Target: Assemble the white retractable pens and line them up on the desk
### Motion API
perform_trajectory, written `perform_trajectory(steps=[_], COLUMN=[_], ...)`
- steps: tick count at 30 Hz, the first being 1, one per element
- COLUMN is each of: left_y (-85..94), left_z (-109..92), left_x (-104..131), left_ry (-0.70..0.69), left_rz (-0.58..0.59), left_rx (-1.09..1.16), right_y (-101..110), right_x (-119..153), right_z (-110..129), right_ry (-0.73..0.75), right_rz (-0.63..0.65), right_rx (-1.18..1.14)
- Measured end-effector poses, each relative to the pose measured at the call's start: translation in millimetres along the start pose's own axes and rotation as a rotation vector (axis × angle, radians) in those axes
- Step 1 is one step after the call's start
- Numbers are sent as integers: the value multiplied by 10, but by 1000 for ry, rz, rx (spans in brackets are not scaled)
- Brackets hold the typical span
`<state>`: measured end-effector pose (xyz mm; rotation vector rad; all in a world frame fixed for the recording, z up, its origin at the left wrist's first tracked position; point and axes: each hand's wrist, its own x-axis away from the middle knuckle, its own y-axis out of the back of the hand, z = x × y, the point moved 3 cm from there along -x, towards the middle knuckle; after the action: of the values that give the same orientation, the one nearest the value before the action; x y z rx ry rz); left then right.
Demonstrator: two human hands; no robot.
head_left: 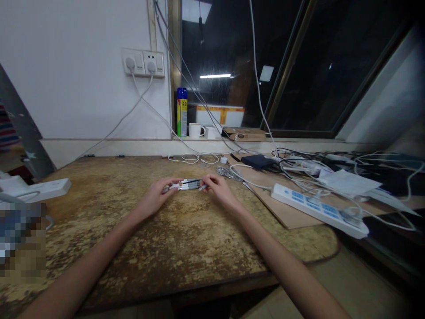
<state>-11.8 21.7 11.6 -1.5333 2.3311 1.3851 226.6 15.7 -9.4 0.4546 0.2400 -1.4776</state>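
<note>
While the row of slim white-and-grey pens (190, 185) lies between both hands over the worn wooden table (186, 248), its long axis going left to right, the left hand (158, 193) grips one end and the right hand (217, 188) pinches the other, neither being nearer.

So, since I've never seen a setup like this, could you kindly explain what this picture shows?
Of course. There is no machine here: these are a person's own bare hands, seen by a camera worn on the head, looking forward and down. This single picture is that view.

The left hand and right hand are at opposite ends of a small row of slim, pen-like sticks, held in their grip above or on a worn wooden table; I can't tell which.

To the right are a white power strip and tangled cables. Behind, on the windowsill, stand a spray can and a white mug.
</note>
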Motion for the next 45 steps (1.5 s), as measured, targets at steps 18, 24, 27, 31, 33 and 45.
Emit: perform_trajectory(steps=[18, 24, 27, 31, 33, 45], left_y=[34, 46, 44, 33, 35, 54], left_z=[183, 211, 197, 159, 151, 132], left_x=[-3, -2, 0, 1, 2, 3], left_ry=[69, 96, 119, 128, 134, 119], left_rz=[-37, -62, -66, -59, -64, -78], left_rx=[-108, -67, -15, 55, 70, 82], right_y=[90, 86, 91, 105, 110, 90], right_x=[8, 27, 27, 23, 20, 26], right_z=[-2, 48, 45, 27, 23, -3], right_ry=[106, 137, 126, 119, 123, 120], right_rz=[-124, -135, -139, -145, -153, -145], right_rx=[165, 179, 193, 206, 216, 257])
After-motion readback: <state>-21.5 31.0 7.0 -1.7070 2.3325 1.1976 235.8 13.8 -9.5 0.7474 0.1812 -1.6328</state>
